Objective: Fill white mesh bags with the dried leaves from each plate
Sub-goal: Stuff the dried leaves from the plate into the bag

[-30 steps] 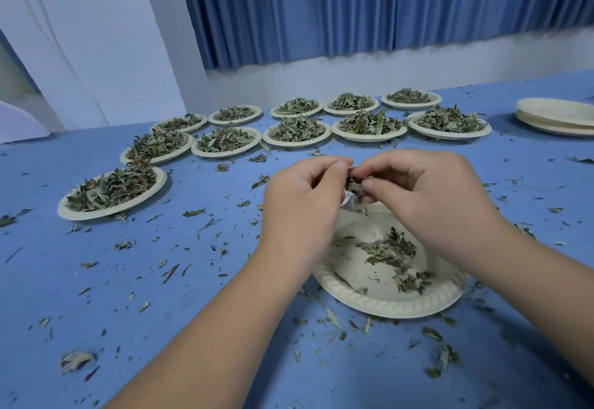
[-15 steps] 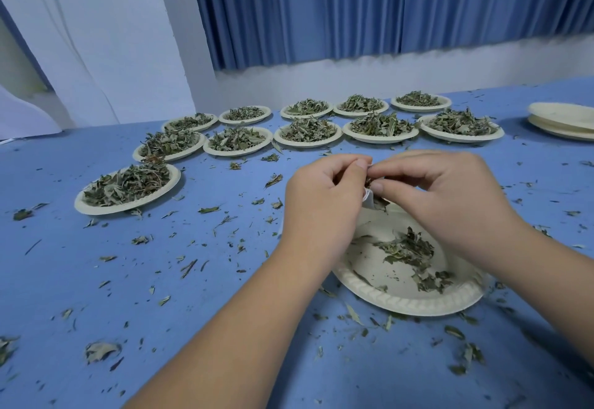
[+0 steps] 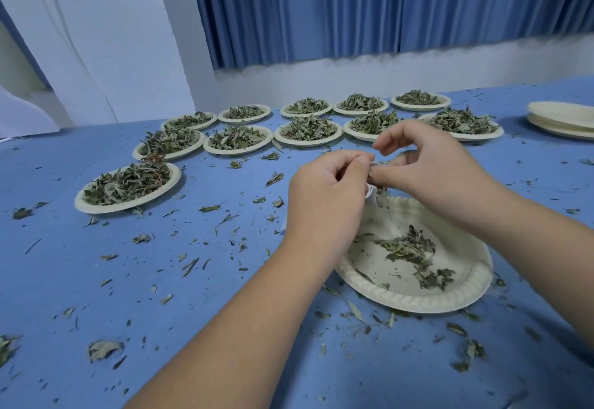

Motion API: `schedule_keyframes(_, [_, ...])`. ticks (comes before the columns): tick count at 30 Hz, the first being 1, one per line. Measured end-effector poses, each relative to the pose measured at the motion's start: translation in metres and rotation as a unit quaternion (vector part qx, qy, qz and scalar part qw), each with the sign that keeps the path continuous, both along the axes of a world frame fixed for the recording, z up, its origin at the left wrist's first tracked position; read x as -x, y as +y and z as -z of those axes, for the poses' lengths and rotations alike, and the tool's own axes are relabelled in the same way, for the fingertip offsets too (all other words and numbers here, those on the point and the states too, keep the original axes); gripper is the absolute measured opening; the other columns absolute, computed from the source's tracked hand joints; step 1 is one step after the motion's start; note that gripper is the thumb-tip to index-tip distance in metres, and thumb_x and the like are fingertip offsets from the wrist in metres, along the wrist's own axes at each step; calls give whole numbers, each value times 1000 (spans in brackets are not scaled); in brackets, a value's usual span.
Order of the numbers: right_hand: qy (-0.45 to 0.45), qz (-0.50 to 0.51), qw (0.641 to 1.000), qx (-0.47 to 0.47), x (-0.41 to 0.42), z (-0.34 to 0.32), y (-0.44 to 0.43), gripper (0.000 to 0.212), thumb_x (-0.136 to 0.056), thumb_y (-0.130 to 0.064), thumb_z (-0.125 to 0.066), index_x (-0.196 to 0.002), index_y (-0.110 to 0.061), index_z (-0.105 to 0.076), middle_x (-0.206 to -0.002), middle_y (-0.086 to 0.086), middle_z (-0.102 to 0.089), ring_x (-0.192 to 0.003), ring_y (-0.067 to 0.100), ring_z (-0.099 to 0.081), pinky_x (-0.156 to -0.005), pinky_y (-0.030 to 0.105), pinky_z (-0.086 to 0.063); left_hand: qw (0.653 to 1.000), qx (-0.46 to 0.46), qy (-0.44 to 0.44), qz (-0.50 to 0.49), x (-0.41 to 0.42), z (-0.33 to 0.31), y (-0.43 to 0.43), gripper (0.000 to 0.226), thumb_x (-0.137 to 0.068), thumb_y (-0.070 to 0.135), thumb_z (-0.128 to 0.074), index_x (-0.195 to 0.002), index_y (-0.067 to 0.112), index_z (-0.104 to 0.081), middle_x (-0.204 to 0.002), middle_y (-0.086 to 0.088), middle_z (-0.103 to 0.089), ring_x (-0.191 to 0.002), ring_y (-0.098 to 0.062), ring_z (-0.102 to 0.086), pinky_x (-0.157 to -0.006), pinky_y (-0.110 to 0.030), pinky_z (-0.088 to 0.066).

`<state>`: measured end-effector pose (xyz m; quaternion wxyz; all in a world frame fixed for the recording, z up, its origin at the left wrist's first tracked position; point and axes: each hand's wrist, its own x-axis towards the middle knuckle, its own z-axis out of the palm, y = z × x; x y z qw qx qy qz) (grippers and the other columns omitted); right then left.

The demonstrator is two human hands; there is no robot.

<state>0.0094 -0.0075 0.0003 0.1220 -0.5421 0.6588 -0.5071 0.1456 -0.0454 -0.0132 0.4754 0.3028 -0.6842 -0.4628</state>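
Observation:
My left hand (image 3: 324, 196) and my right hand (image 3: 430, 170) meet above the far rim of a white paper plate (image 3: 463, 299). Between them I hold a small white mesh bag (image 3: 371, 190), almost wholly hidden; only a bit of its white edge shows below my fingers. The left hand's fingers are curled round the bag. The right thumb and fingers pinch at its mouth, with the index finger lifted. A small heap of dried leaves (image 3: 414, 251) lies on this plate.
Several paper plates heaped with dried leaves (image 3: 128, 183) stand in two rows across the far side of the blue table (image 3: 96, 280). A stack of bare plates (image 3: 565, 119) sits at the far right. Leaf scraps litter the table.
My right index finger has lifted away from the bag's mouth. Both hands stay together over the plate's far rim, and the view has shifted slightly.

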Motion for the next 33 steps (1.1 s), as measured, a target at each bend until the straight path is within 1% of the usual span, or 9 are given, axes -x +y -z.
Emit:
schedule_keyframes(4, [-37,-58,992,-103,1,-10,-11,14,-75,-14,-71,-87,-22,-67,-74,-7,-65,-59,1,-58,-55,17,-48,1000,-2,-4,8,-1,0,-2,21,-94,23,-60,-78,29,-73,-58,15,-61,-55,0,-51,-52,-15,-43])
schedule_keyframes(9, [-12,-45,992,-114,-9,-12,-21,13,-80,-1,-62,-81,-13,-68,-62,-2,-62,-46,6,-54,-50,22,-45,1000,5,-8,4,-2,0,-5,21,-93,23,-60,-77,27,-73,-54,15,-56,-52,-2,-47,-50,-15,-40])
schedule_keyframes(14, [-63,-96,990,-87,0,-13,-4,8,-81,-20,-71,-87,-25,-75,-81,-6,-73,-72,4,-66,-64,18,-54,1000,-5,17,-6,-6,-2,-11,23,-94,21,-58,-79,22,-75,-54,14,-57,-55,-3,-50,-60,-20,-49])
schedule_keyframes(17, [-119,-72,990,-36,3,-6,13,14,-83,-36,-68,-92,-27,-73,-91,-6,-72,-87,11,-70,-71,28,-55,997,-57,58,4,-7,-2,-13,21,-94,20,-59,-81,21,-75,-53,12,-54,-62,-17,-49,-82,-52,-57])
schedule_keyframes(19, [-66,-47,996,-45,-2,0,24,35,-72,-61,-68,-93,-33,-66,-92,-12,-69,-80,10,-70,-68,31,-55,995,-66,75,-2,-8,-2,-14,20,-94,20,-59,-83,20,-76,-54,12,-53,-63,-19,-49,-84,-60,-54])
schedule_keyframes(21, [26,-28,996,-81,-13,7,30,48,-60,-69,-69,-94,-39,-56,-90,-17,-65,-69,4,-67,-63,29,-52,997,-49,64,-21,-8,-2,-15,20,-94,22,-58,-85,22,-76,-53,15,-54,-61,-13,-52,-82,-50,-56])
schedule_keyframes(26, [95,22,995,10,-29,11,29,15,-77,-27,-76,-78,-30,-61,-67,-10,-64,-58,7,-61,-57,21,-49,998,-23,45,-39,-8,-3,-13,21,-95,20,-58,-84,25,-75,-53,17,-57,-57,-6,-53,-66,-40,-54])
schedule_keyframes(30, [71,39,995,56,-28,7,30,13,-76,-25,-77,-67,-31,-69,-62,-10,-65,-56,8,-59,-53,17,-46,998,-41,49,-18,-8,-5,-8,19,-95,18,-59,-88,19,-76,-55,14,-58,-64,-14,-56,-81,-56,-56])
schedule_keyframes(33, [99,62,991,68,-25,6,26,13,-75,-25,-77,-66,-32,-71,-64,-9,-64,-62,2,-55,-56,10,-39,999,-33,38,-4,-6,-4,-7,18,-95,16,-59,-89,17,-76,-54,14,-58,-61,-8,-55,-78,-48,-59])
